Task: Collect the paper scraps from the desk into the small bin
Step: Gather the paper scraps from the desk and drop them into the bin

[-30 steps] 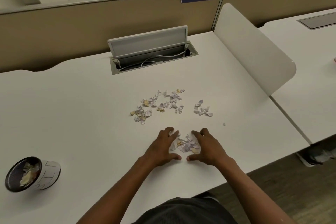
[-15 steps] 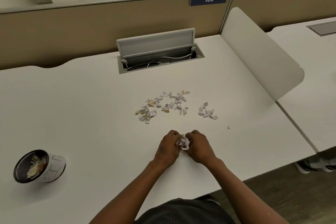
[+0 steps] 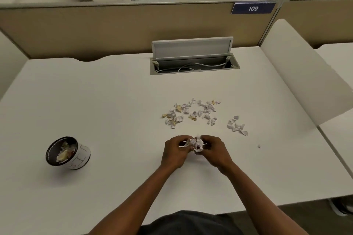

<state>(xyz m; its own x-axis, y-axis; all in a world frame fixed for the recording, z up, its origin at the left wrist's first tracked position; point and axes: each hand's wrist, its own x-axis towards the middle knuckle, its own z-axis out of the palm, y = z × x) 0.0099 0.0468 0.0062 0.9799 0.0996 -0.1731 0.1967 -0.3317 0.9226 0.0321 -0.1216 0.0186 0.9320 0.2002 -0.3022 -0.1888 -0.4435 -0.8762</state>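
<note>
roughly midway, i judge: my left hand and right hand curl together, pinching a small wad of scraps just above the counter. the small bin sits well off to my left, already holding some paper. farther out, a big scatter and a smaller cluster remain.

Handful of paper scraps: crumpled white-lilac bits, pinched together between both hands above tabletop.
Main scatter: lilac, white, few yellow pieces, lying loose mid-tabletop.
Smaller cluster just right of it; single fleck farther right.
Small bin: white wall, dark rim, upright, far left, scraps inside.
</note>
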